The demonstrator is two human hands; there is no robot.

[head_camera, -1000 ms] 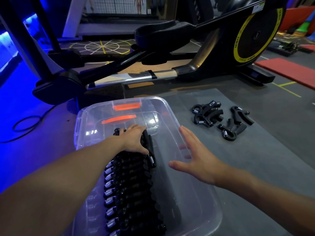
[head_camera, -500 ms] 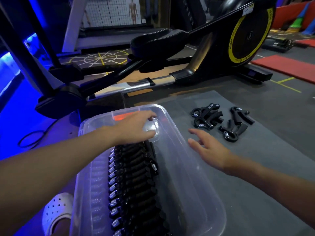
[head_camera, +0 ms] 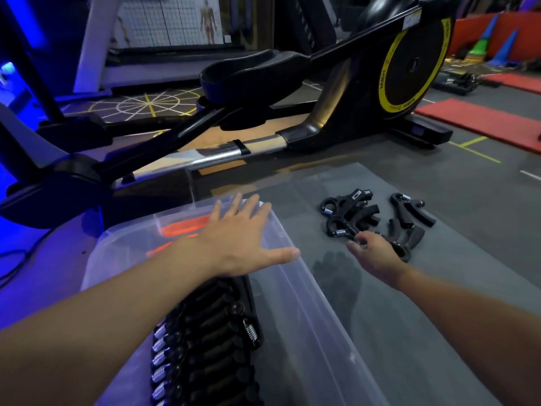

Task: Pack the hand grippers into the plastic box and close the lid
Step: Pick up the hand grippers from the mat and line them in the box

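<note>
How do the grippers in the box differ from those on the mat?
The packed grippers stand side by side in one tidy row inside the box; the loose grippers lie jumbled in a pile on the mat, right of the box. The right hand is at the loose grippers; the left hand is spread above the box's far end, past the packed grippers. Both sets are black with metal springs.

elliptical trainer (head_camera: 336, 92), grey floor mat (head_camera: 439, 288), blue light
</note>
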